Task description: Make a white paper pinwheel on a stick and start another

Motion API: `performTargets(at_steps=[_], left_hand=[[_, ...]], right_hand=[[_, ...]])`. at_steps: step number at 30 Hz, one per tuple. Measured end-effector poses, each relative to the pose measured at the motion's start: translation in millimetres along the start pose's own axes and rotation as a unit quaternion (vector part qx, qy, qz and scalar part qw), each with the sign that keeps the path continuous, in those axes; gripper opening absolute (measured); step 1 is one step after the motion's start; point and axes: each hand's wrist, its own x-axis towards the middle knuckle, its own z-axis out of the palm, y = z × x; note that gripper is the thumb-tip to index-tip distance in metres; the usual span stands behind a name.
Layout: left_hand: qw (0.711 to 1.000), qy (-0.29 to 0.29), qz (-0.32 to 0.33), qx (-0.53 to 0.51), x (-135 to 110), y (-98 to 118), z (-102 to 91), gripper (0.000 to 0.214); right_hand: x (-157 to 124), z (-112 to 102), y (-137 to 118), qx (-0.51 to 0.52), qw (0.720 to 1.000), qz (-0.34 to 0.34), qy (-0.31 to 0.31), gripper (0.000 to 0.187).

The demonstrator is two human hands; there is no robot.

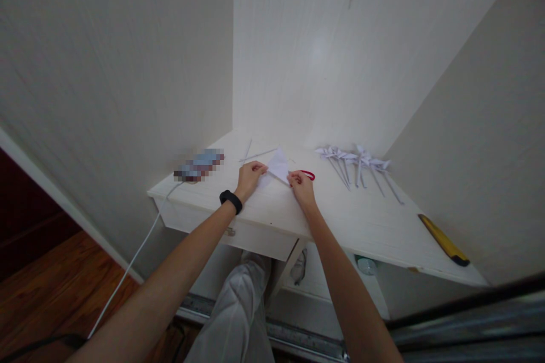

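My left hand (250,178) and my right hand (301,186) both pinch a white folded sheet of paper (279,165) that stands up in a triangle above a white table (366,221). The left hand, with a black band on its wrist, grips the paper's left corner. The right hand's fingers are closed on the paper's right lower edge. A red loop (309,173), perhaps scissor handles, lies just behind the right hand.
A phone (199,165) with a white cable (136,252) lies at the table's left end. Several white paper pinwheels on sticks (357,165) lie at the back right. Thin white sticks (255,153) lie behind the paper. A yellow-and-black utility knife (443,239) rests near the right edge.
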Motion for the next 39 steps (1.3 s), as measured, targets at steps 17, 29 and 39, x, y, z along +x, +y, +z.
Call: performTargets(at_steps=[17,29,39], left_hand=[[1.000,-0.002,-0.008,-0.006,0.7,0.6,0.5,0.014],[1.000,0.026,-0.016,0.005,-0.5,3.1,-1.1,0.014],[1.000,0.019,-0.016,-0.005,0.1,2.3,-1.0,0.013]], right_hand=[[0.5,0.4,3.1,0.000,1.000,-0.009,0.012,0.013],[-2.3,-0.1,-1.5,0.002,1.000,-0.006,-0.004,0.011],[-0.6,1.0,1.7,0.005,1.000,-0.013,-0.004,0.012]])
